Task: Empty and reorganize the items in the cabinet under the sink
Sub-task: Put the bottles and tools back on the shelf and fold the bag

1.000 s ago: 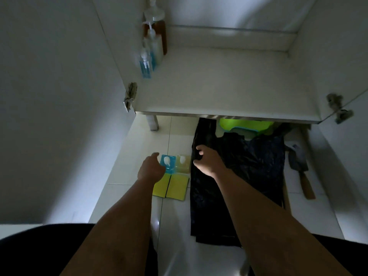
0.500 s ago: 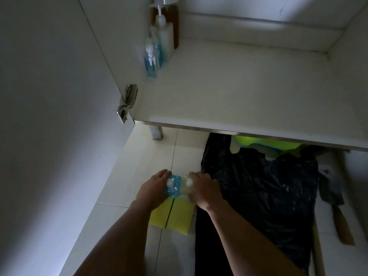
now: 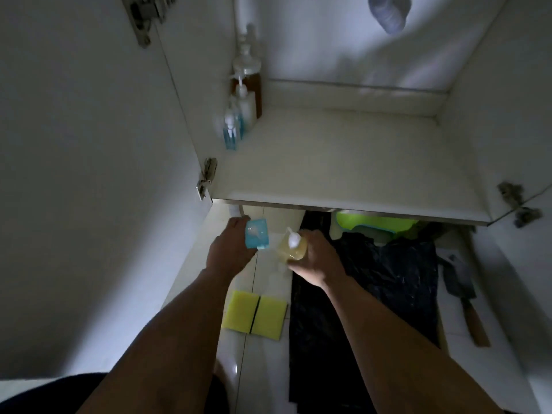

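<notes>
Both bottles lifted off the floor, moving toward the shelf.

Curled around a blue pump bottle (image 3: 257,234), the fingers of the left hand (image 3: 228,252); wrapped around a yellow pump bottle (image 3: 292,245), the fingers of the right hand (image 3: 318,261) (half a second ago still low on the tiles, right above the sponges). Now raised at centre frame, just under the front edge of the cabinet floor (image 3: 343,162). Left behind at lower centre: two yellow sponges (image 3: 255,314), beside a black plastic bag (image 3: 373,282). Already lined up at upper left inside the cabinet, a row of pump bottles (image 3: 239,115). Probably next in that row, these two. At the right edge, on the floor, a cleaver (image 3: 461,294), not yet returned.
</notes>
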Tool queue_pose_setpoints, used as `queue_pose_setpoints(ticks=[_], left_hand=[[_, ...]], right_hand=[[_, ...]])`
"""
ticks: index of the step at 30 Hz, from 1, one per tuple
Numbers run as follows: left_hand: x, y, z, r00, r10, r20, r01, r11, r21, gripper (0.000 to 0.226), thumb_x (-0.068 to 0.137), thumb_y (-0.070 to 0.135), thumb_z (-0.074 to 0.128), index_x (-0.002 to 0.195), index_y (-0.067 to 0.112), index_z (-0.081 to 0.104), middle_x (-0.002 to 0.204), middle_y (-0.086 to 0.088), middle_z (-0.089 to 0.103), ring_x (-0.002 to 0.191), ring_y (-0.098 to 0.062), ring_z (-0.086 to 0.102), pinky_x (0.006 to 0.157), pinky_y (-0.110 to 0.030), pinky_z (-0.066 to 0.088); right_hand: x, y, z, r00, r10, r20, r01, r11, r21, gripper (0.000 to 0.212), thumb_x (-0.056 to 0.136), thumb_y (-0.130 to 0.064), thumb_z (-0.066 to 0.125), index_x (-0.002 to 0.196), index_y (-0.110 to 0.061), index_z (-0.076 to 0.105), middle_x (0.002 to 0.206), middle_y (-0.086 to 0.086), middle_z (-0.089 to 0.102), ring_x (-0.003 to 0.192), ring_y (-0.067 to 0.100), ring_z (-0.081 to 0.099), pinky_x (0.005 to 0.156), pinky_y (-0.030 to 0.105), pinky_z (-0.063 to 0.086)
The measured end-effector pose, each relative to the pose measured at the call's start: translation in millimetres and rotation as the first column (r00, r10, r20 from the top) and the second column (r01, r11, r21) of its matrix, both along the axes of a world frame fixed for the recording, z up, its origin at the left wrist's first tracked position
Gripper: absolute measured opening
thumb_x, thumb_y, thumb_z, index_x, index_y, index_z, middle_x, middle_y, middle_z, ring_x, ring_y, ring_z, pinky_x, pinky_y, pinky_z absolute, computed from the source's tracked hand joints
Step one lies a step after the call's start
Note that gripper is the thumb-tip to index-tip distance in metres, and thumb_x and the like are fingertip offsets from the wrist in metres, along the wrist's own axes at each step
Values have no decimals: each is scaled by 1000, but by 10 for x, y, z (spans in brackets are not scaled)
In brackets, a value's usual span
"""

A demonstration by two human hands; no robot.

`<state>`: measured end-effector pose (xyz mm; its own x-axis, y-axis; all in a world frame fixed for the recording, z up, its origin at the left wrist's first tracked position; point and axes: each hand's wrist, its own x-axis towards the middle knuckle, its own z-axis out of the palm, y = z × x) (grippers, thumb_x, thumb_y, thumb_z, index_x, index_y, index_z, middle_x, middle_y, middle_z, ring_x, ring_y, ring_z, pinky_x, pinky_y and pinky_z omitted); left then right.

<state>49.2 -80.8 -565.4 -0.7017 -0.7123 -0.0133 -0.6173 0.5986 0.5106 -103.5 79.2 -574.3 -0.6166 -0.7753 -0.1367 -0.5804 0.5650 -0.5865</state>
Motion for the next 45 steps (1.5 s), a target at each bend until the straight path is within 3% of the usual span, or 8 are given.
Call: queue_pose_setpoints(ticks=[5, 12, 17, 24, 29, 32, 38, 45], left_hand=[[-211, -173, 497, 972, 146, -181, -145, 989, 20, 71, 75, 28, 84, 136, 19, 48, 128, -5, 56, 109, -30, 63, 87, -43, 53], [-709, -499, 461, 909, 350, -228, -330, 936, 122, 63, 75, 27, 83, 128, 23, 50, 125, -2, 55, 110, -29, 62, 84, -42, 51], [-1047, -744, 103, 856, 472, -213, -444, 880, 168, 72, 78, 30, 81, 138, 21, 44, 126, -7, 52, 113, -31, 60, 87, -47, 56], [-1526, -1150, -3, 708, 652, -270, -603, 758, 251, 87, 89, 26, 69, 159, 20, 18, 153, -13, 35, 135, -41, 41, 104, -56, 42], [-1784, -1110, 13, 553, 745, -373, -621, 667, 411, 90, 91, 15, 63, 161, 19, 6, 153, -17, 25, 130, -42, 47, 104, -52, 47], [-1818, -902, -48, 458, 764, -455, -633, 639, 436, 84, 84, 10, 64, 156, 21, 23, 137, -15, 37, 114, -36, 56, 91, -51, 56], [-1769, -1021, -57, 475, 725, -499, -542, 688, 483, 73, 85, 3, 58, 152, 21, 34, 133, -14, 44, 110, -32, 58, 88, -36, 51], [-1739, -1239, 227, 508, 754, -416, -465, 647, 605, 72, 89, 8, 52, 156, 21, 31, 144, -13, 48, 123, -29, 55, 103, -42, 49]], right_hand=[[-167, -189, 624, 996, -86, 26, 89, 989, -118, 67, 62, -39, 74, 126, -31, 54, 110, -4, 52, 98, 18, 60, 84, 31, 52], [-609, -688, 900, 993, -117, 12, 118, 979, -168, 72, 62, -44, 75, 129, -32, 53, 116, -4, 55, 107, 20, 59, 89, 32, 49], [-920, -1150, 685, 997, -80, 17, 82, 988, -131, 79, 69, -43, 79, 139, -25, 49, 128, 2, 53, 119, 22, 55, 92, 29, 44], [-1206, -1606, 395, 998, -57, 2, 57, 995, -84, 80, 67, -48, 76, 139, -27, 47, 127, 0, 54, 116, 20, 55, 85, 25, 39], [-1269, -1717, 290, 998, -67, 18, 69, 990, -124, 77, 67, -43, 78, 137, -29, 48, 124, 0, 52, 115, 21, 56, 88, 28, 43], [-1280, -1772, 264, 998, -68, -5, 67, 989, -131, 80, 69, -43, 80, 140, -26, 47, 128, 4, 52, 116, 23, 56, 86, 26, 39], [-1267, -1786, 270, 997, -68, 29, 73, 977, -199, 81, 64, -40, 86, 134, -24, 50, 124, -3, 61, 110, 18, 60, 91, 28, 48], [-1208, -1931, 299, 991, 42, 128, -11, 973, -232, 76, 62, -29, 90, 129, -29, 54, 109, -12, 60, 98, 13, 64, 74, 22, 48]])
